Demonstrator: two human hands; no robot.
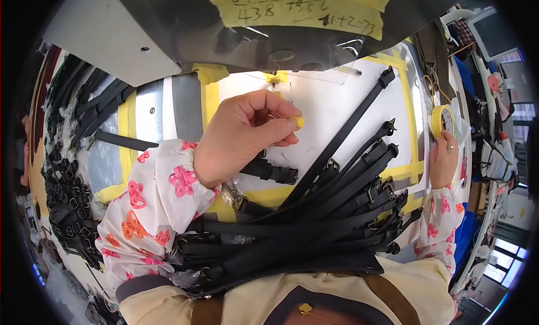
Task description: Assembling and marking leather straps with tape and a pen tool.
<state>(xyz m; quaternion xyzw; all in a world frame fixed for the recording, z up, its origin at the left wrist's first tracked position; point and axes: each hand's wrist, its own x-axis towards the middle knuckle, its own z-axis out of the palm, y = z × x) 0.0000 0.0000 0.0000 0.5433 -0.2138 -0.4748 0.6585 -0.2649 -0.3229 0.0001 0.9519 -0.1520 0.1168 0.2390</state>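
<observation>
Over the white work surface (236,106), my left hand (247,123) pinches a small yellow piece of tape (300,122) between thumb and fingertips. At the far right, my right hand (443,159) has its fingers at the lower edge of a roll of yellow tape (437,122) and grips it there. Beneath my left hand lies the end of a black buckled strap (275,172), partly hidden by the hand. Many more black straps (314,227) with buckles lie crossed in a pile in front of me.
A dark machine head (281,50) with handwritten yellow tape (303,10) overhangs the far side. Yellow tape strips (414,123) border the work surface. More black straps and buckles (73,207) are heaped at the left with clear plastic. A pen (349,70) lies at the back.
</observation>
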